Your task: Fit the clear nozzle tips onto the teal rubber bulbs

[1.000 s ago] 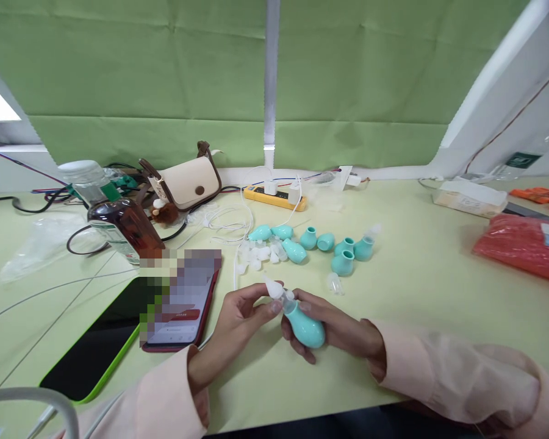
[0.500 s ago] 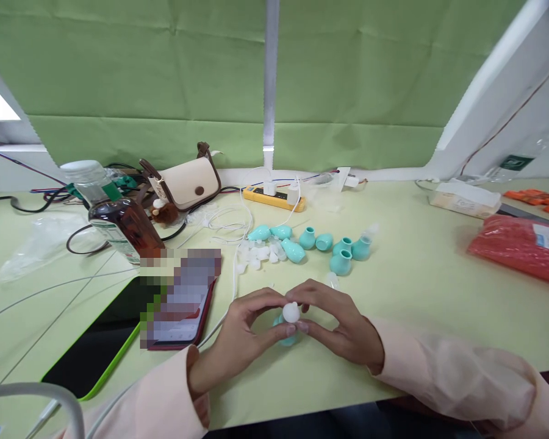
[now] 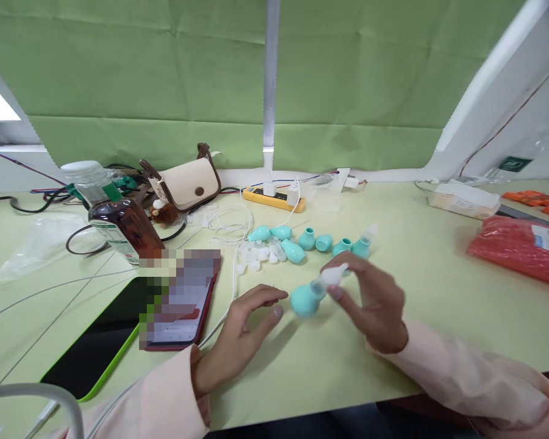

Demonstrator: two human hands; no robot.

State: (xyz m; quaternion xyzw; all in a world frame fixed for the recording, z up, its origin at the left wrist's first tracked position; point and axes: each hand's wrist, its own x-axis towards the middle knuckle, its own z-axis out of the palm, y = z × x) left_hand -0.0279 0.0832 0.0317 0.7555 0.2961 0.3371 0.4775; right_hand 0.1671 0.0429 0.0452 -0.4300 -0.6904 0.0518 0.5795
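My right hand (image 3: 377, 302) pinches a translucent white nozzle (image 3: 333, 275) between thumb and fingers. Joined to that nozzle is a teal squeeze bulb (image 3: 304, 301), held tilted above the table with its round end toward the left. My left hand (image 3: 240, 332) is apart from the bulb, thumb and fingers spread with nothing between them. Behind the hands lie several more teal bulbs (image 3: 294, 250), some upright with open necks. One bulb (image 3: 361, 246) at the right of that group has a clear tip in its neck. Loose white nozzle pieces (image 3: 257, 253) lie in a small pile beside them.
Left of my hands are a red-cased phone (image 3: 183, 305) and a green-cased phone (image 3: 105, 335). A brown bottle (image 3: 127, 228), a cream handbag (image 3: 190, 183) and a yellow power strip (image 3: 274, 200) stand farther back, with white cables. A red plastic package (image 3: 516, 250) lies at the right.
My left hand has let go and its fingers have spread. My right hand has carried the bulb and nozzle up and to the right, tipping the bulb sideways.
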